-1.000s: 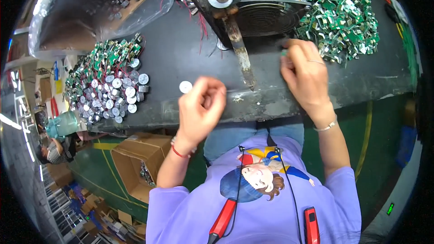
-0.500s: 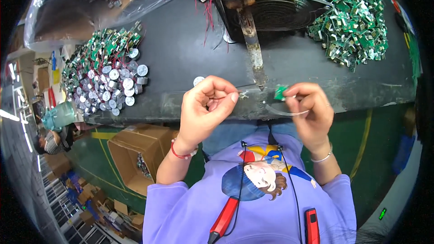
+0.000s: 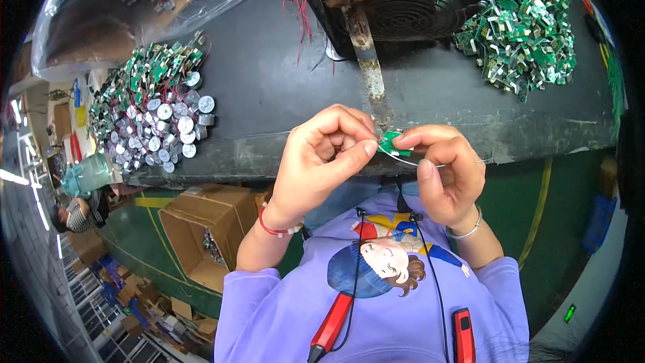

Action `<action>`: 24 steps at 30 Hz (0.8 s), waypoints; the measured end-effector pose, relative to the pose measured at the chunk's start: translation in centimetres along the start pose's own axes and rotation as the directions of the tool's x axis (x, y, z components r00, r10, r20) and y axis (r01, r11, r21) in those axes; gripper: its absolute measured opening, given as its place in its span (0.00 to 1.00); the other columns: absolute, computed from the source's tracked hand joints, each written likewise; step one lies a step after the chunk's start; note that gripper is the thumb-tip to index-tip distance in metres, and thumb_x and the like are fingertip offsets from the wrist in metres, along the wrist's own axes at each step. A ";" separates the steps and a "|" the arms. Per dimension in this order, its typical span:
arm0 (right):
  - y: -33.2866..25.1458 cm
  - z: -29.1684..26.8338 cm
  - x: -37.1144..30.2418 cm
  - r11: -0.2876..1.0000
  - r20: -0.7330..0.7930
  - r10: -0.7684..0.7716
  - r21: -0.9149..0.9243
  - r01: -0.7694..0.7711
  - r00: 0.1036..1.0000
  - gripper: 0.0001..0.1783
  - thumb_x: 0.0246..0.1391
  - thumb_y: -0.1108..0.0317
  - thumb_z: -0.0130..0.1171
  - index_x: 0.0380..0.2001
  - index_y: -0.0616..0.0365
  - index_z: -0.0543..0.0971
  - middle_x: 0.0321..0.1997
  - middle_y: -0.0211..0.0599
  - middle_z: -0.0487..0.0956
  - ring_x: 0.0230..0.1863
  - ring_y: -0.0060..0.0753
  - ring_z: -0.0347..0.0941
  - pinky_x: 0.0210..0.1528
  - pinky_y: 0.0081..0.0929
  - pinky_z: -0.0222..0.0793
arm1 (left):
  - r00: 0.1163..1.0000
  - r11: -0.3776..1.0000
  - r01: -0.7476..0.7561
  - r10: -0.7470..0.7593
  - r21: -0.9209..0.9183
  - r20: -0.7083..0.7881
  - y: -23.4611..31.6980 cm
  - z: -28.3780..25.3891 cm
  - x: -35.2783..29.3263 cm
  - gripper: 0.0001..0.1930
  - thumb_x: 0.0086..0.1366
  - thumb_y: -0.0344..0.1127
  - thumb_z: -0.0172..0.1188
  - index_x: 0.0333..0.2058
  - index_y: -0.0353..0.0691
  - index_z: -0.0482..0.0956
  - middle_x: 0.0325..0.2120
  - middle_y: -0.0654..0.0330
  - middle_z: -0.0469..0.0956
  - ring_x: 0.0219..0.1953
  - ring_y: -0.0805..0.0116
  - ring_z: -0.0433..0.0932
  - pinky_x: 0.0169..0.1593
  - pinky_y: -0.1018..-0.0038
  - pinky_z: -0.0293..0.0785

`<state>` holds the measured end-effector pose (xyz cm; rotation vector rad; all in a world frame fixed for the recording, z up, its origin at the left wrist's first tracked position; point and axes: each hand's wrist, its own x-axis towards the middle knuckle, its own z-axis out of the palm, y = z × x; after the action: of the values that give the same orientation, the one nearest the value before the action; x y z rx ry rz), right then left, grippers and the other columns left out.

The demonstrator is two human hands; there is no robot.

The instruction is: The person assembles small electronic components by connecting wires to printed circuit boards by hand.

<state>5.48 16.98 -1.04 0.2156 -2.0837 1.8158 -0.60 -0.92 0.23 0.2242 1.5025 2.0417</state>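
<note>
A small green circuit board (image 3: 398, 145) is held by my right hand (image 3: 451, 173), its fingertips on the board's right end. A thin pale strand of wire (image 3: 401, 159) runs under the board and through the same hand. My left hand (image 3: 329, 154) is closed in a pinch at the board's left edge; what lies between its fingertips is too small to make out. Just above the board, the dark tip of a soldering iron (image 3: 381, 115) points down toward me from its metal bar. Fingers partly hide where tip and board meet, so I cannot tell whether they touch.
At left lies a heap of round silver motors (image 3: 164, 128) with red wires and green boards (image 3: 158, 67). Another pile of green boards (image 3: 524, 27) lies at right. A black fan-like housing (image 3: 416, 17) stands behind the iron. Below the table's edge is a cardboard box (image 3: 201, 232).
My hands have come together under the iron's tip. The board has moved left to my left fingertips. A silver disc seen earlier behind my left hand is now hidden.
</note>
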 end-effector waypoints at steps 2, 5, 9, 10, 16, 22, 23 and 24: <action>0.0 0.0 0.2 1.000 -0.019 -0.014 -0.006 0.013 1.000 0.05 0.44 0.80 0.54 0.22 0.62 0.69 0.35 0.49 0.80 0.34 0.37 0.77 0.38 0.28 0.74 | 1.000 0.999 0.028 -0.028 -0.023 -0.006 0.1 0.1 0.0 0.03 0.59 0.23 0.58 0.32 0.33 0.73 0.37 0.59 0.72 0.33 0.84 0.69 0.36 0.86 0.66; 0.3 0.0 0.5 0.998 -0.028 -0.048 -0.034 0.047 0.998 0.05 0.44 0.80 0.53 0.21 0.62 0.69 0.35 0.49 0.80 0.34 0.36 0.78 0.37 0.27 0.74 | 0.998 0.997 0.053 -0.054 -0.053 -0.017 0.1 0.2 0.2 0.04 0.60 0.23 0.58 0.32 0.34 0.72 0.37 0.59 0.73 0.33 0.83 0.69 0.36 0.86 0.66; 0.4 0.0 1.0 0.996 -0.025 -0.076 -0.050 0.075 0.997 0.05 0.43 0.81 0.53 0.21 0.62 0.69 0.34 0.49 0.80 0.33 0.36 0.78 0.37 0.28 0.74 | 0.998 0.987 0.059 -0.062 -0.148 -0.010 0.3 0.1 0.4 0.04 0.60 0.23 0.58 0.32 0.35 0.72 0.36 0.60 0.73 0.33 0.83 0.70 0.36 0.87 0.66; 0.4 0.0 1.1 0.995 -0.028 -0.086 -0.057 0.085 0.996 0.05 0.43 0.81 0.53 0.20 0.62 0.69 0.34 0.49 0.80 0.33 0.36 0.78 0.37 0.28 0.74 | 0.998 0.987 0.060 -0.062 -0.147 -0.008 0.3 0.1 0.4 0.04 0.60 0.23 0.58 0.32 0.35 0.72 0.36 0.60 0.73 0.33 0.83 0.70 0.36 0.87 0.66; 0.1 0.1 1.7 0.987 -0.039 -0.146 -0.066 0.143 0.989 0.05 0.43 0.80 0.54 0.20 0.62 0.69 0.34 0.49 0.80 0.33 0.36 0.77 0.36 0.28 0.74 | 1.000 0.985 0.001 -0.002 -0.175 -0.008 0.6 0.4 0.5 0.03 0.60 0.23 0.57 0.32 0.34 0.72 0.35 0.61 0.73 0.33 0.83 0.71 0.37 0.87 0.66; 0.1 0.1 1.2 0.988 -0.029 -0.148 -0.053 0.146 0.989 0.06 0.43 0.80 0.54 0.20 0.61 0.68 0.34 0.50 0.79 0.33 0.36 0.77 0.34 0.27 0.74 | 0.999 0.989 -0.016 0.011 -0.149 -0.039 0.6 0.8 0.1 0.03 0.60 0.21 0.57 0.33 0.34 0.72 0.37 0.60 0.72 0.33 0.83 0.71 0.35 0.87 0.66; 0.1 0.0 1.1 0.991 -0.020 -0.128 -0.034 0.127 0.992 0.06 0.43 0.80 0.55 0.21 0.61 0.68 0.34 0.50 0.79 0.33 0.36 0.77 0.34 0.26 0.74 | 0.999 0.995 -0.008 0.003 -0.098 -0.052 0.4 0.8 -0.1 0.03 0.60 0.21 0.56 0.33 0.33 0.72 0.37 0.60 0.72 0.33 0.84 0.71 0.34 0.87 0.66; 0.3 -0.1 0.9 0.991 -0.020 -0.127 -0.035 0.126 0.992 0.06 0.43 0.80 0.55 0.21 0.61 0.68 0.34 0.50 0.79 0.33 0.36 0.77 0.34 0.26 0.74 | 0.998 0.999 0.001 -0.004 -0.048 -0.065 0.1 0.8 -0.2 0.03 0.61 0.21 0.55 0.33 0.33 0.72 0.38 0.59 0.72 0.33 0.84 0.71 0.33 0.87 0.66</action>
<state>4.53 17.20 -0.96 0.3098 -2.0357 1.7002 -0.11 -0.39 0.70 0.1380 1.4898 2.0983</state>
